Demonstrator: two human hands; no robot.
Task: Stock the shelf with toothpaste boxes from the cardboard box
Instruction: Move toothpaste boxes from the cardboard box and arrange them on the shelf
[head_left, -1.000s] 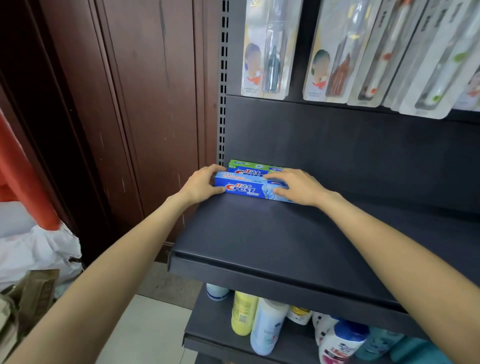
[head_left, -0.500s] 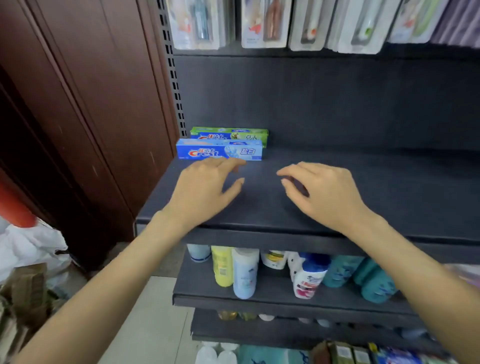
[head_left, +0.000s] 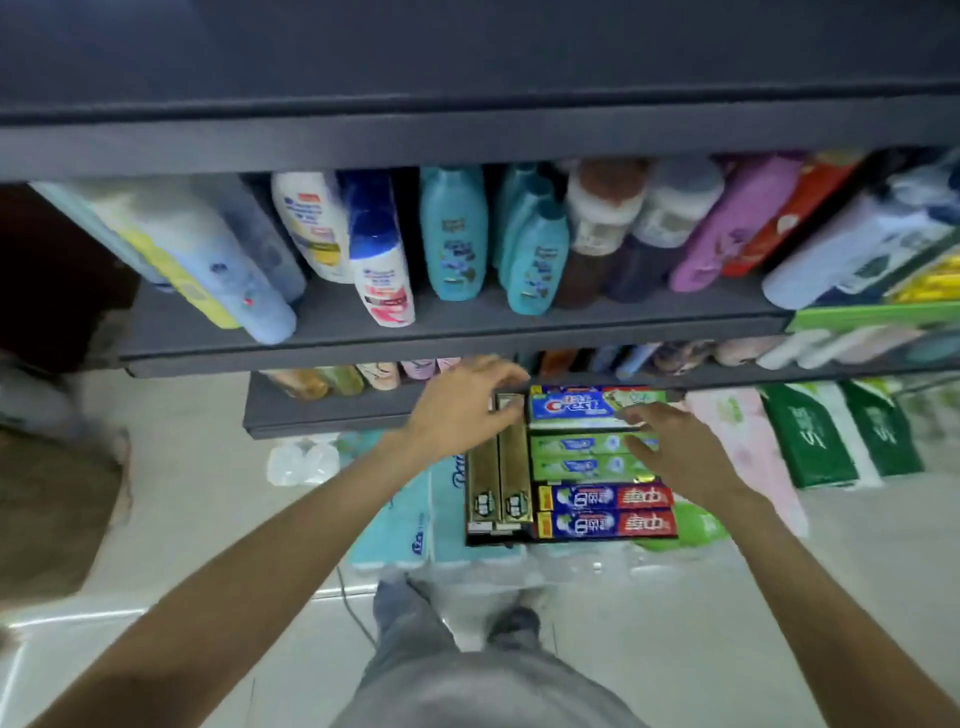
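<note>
The view has dropped from the dark upper shelf, where both hands hovered near two stocked boxes, to the floor. Below, on pale glossy tiles, the cardboard box (head_left: 475, 540) sits on plastic-wrapped tissue packs (head_left: 405, 525), packed with flat, printed toothpaste boxes (head_left: 597, 467): gold, green, blue-red. The left hand (head_left: 462, 405), fingers loosely spread, hangs over the gold boxes' far ends, holding nothing. The right hand (head_left: 670, 447) lies relaxed over the green ones; contact unclear. Beyond, rounded plastic bottles (head_left: 452, 234) line a dark shelf (head_left: 467, 338).
</note>
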